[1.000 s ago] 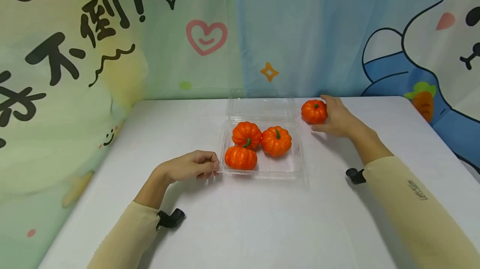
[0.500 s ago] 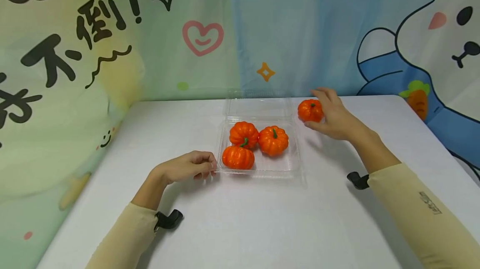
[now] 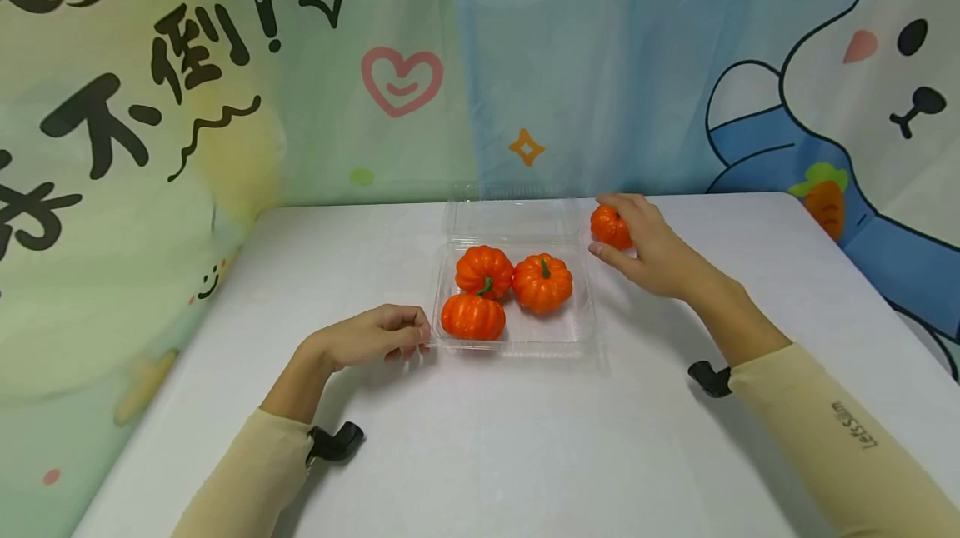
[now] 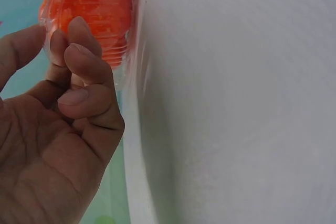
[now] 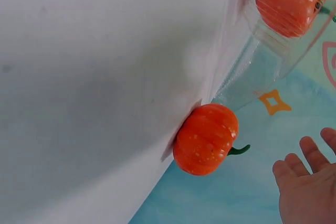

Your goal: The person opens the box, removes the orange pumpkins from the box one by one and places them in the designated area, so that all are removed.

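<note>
A clear plastic clamshell box lies with its lid folded back, and three small orange pumpkins sit in its base. At the box's front left corner, my left hand pinches the rim between thumb and fingertips; the left wrist view shows this hand close against the ribbed wall. Another pumpkin with a green stem stands on the table right of the lid. My right hand reaches over its right side, thumb in front, fingers behind. In the right wrist view its fingers are spread, apart from that pumpkin.
The white table ends at a printed cloth backdrop close behind the lid and the outer pumpkin. A black strap piece sticks out at the left cuff, another black piece at the right.
My right hand has shifted left over the outer pumpkin and now hides more of it. The left hand stays at the box corner. The head view has turned slightly right.
</note>
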`<action>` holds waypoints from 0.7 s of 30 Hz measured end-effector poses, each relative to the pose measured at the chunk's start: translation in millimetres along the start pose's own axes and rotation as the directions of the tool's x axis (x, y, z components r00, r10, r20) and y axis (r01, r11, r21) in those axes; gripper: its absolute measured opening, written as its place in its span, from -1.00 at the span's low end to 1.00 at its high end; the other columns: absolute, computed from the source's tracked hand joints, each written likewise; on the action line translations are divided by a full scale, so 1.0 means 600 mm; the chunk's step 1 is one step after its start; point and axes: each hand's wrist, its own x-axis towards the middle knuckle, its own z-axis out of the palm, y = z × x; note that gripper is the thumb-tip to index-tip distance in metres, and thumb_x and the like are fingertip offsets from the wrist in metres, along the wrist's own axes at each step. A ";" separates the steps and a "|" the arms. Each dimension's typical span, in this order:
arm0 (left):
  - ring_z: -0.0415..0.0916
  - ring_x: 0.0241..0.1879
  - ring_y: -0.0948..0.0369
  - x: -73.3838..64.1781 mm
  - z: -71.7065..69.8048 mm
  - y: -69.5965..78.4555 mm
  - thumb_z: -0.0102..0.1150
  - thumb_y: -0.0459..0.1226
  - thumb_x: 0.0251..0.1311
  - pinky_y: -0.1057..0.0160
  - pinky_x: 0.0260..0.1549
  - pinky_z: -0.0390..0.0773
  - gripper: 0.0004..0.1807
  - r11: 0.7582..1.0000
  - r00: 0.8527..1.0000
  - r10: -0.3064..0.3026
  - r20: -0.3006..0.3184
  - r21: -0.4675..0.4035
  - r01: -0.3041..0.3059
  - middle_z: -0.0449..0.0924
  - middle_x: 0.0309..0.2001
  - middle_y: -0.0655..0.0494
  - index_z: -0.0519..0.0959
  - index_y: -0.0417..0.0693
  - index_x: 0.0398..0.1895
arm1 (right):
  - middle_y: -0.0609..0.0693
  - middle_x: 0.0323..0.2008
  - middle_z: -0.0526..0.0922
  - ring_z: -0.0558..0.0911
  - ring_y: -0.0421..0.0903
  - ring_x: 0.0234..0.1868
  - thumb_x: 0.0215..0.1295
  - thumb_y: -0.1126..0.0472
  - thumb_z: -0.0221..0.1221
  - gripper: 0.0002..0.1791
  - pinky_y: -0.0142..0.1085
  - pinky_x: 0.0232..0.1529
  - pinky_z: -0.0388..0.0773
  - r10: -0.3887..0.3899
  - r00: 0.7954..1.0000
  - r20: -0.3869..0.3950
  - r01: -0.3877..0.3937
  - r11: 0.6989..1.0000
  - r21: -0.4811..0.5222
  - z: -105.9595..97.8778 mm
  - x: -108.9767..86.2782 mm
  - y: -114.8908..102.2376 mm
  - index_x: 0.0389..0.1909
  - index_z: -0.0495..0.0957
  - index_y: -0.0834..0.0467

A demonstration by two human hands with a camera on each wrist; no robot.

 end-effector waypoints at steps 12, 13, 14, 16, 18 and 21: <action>0.38 -0.37 0.08 -0.001 0.001 -0.001 -0.04 -0.26 0.51 0.32 -0.41 0.39 -0.81 1.000 1.000 0.010 0.006 0.005 -0.010 0.54 -0.26 -0.23 0.51 -0.20 -0.17 | 0.19 0.50 0.21 0.15 0.24 0.51 0.40 -0.05 0.29 -0.16 0.32 0.43 0.15 -0.036 0.998 0.045 0.034 0.999 0.043 0.022 -0.007 -0.014 0.54 0.15 0.16; 0.38 -0.37 0.08 -0.001 0.001 -0.001 -0.04 -0.26 0.51 0.32 -0.41 0.39 -0.81 1.000 1.000 0.010 0.005 0.004 -0.010 0.53 -0.26 -0.24 0.52 -0.19 -0.18 | 0.19 0.50 0.22 0.17 0.23 0.50 0.39 -0.06 0.31 -0.15 0.32 0.42 0.16 -0.041 0.998 0.046 0.039 0.998 0.048 0.022 -0.007 -0.015 0.54 0.16 0.15; 0.38 -0.38 0.08 -0.001 0.002 -0.001 -0.03 -0.26 0.51 0.33 -0.41 0.39 -0.82 1.000 1.000 0.010 0.004 0.002 -0.010 0.53 -0.26 -0.25 0.52 -0.19 -0.18 | 0.19 0.49 0.24 0.20 0.22 0.49 0.37 -0.05 0.33 -0.14 0.31 0.42 0.18 -0.048 0.998 0.045 0.046 0.998 0.052 0.023 -0.007 -0.016 0.54 0.17 0.15; 0.37 -0.38 0.08 -0.001 0.002 0.000 -0.03 -0.26 0.51 0.32 -0.42 0.38 -0.82 1.000 1.000 0.011 0.003 0.002 -0.011 0.53 -0.26 -0.27 0.52 -0.18 -0.18 | 0.17 0.48 0.28 0.26 0.20 0.46 0.32 -0.06 0.37 -0.12 0.30 0.40 0.22 -0.060 0.997 0.046 0.057 0.997 0.059 0.024 -0.008 -0.017 0.53 0.19 0.13; 0.36 -0.39 0.09 -0.001 0.002 0.000 -0.02 -0.27 0.50 0.32 -0.42 0.38 -0.82 1.000 1.000 0.014 0.004 0.004 -0.014 0.52 -0.27 -0.28 0.52 -0.19 -0.18 | 0.16 0.46 0.31 0.31 0.18 0.43 0.27 -0.06 0.41 -0.10 0.27 0.39 0.26 -0.083 0.995 0.047 0.079 0.995 0.067 0.027 -0.007 -0.019 0.53 0.22 0.11; 0.36 -0.39 0.10 0.000 0.001 0.002 -0.02 -0.26 0.51 0.32 -0.42 0.38 -0.82 1.000 1.000 0.016 0.005 0.005 -0.016 0.52 -0.27 -0.28 0.52 -0.19 -0.18 | 0.16 0.45 0.34 0.32 0.18 0.42 0.21 -0.04 0.47 -0.07 0.26 0.39 0.25 -0.127 0.991 0.052 0.123 0.991 0.059 0.032 -0.007 -0.019 0.51 0.26 0.12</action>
